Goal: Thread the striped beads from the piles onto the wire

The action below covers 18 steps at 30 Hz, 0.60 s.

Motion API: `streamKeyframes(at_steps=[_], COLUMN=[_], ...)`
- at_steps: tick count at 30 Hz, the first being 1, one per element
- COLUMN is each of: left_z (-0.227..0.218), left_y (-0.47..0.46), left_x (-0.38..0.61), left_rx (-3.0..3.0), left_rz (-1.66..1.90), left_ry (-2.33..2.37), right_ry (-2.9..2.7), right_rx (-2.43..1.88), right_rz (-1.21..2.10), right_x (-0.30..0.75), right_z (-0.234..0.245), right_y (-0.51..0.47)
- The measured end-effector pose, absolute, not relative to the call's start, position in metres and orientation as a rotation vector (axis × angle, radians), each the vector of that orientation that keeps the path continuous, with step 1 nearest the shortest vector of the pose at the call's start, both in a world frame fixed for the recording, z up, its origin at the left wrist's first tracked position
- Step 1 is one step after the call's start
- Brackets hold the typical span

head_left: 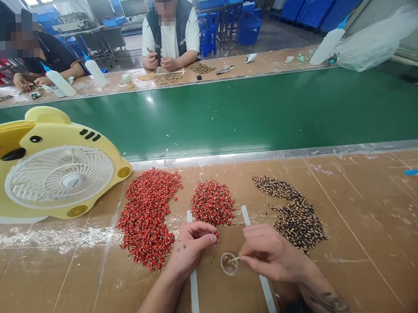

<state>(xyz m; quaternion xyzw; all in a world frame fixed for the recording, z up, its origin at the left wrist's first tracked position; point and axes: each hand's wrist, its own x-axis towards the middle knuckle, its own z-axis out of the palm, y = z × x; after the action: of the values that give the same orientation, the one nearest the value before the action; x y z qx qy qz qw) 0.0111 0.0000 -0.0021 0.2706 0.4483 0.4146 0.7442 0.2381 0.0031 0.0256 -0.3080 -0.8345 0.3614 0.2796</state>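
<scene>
Cardboard-covered bench [44, 286] filling the lower view, scuffed and dusted with white powder, with a wide green conveyor belt [228, 118] beyond it. On the far side of the belt, a second bench [260, 62], with a seated person in a white shirt and dark vest [169, 39] at it and another seated person in dark clothes [55, 57] further left, plus white glue bottles [96, 72] near that second person's hands. Yellow cartoon-shaped desk fan [59, 178] at the left of the near bench, its white grille tilted up. Brown cardboard sheet [233, 295] lying directly under the hands, edged by white tape strips [193, 278]. Above the sheet, three separate heaps: a large heap of red beads [145, 220] just beside the fan, a smaller round heap of red beads [213, 202] next to it, and a long heap of dark speckled beads [296, 222] to the right. Both hands close together over the sheet, each in a narrow pinch. Right hand [272, 256] holding a thin wooden stick [235, 258] between thumb and fingers, its tip inside a small clear round dish [229, 264] resting on the sheet. Left hand [189, 251] pinching a tiny red bead [216, 234] at the fingertips, just below the smaller heap
</scene>
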Motion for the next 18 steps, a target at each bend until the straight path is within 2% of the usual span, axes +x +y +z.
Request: streamKeyframes(at_steps=[6, 18], left_z=[0.0039, 0.003], left_y=[-0.001, -0.0033], left_x=[0.0174, 0.0156], left_rx=[0.657, 0.674], left_rz=[0.789, 0.779], left_ry=[1.02, 1.003], right_ry=[-1.871, -1.901], right_rx=[-0.941, -0.976], right_rz=[0.854, 0.816], right_x=[0.2405, 0.2345], right_z=[0.0244, 0.0256], right_y=[0.0027, 0.0023])
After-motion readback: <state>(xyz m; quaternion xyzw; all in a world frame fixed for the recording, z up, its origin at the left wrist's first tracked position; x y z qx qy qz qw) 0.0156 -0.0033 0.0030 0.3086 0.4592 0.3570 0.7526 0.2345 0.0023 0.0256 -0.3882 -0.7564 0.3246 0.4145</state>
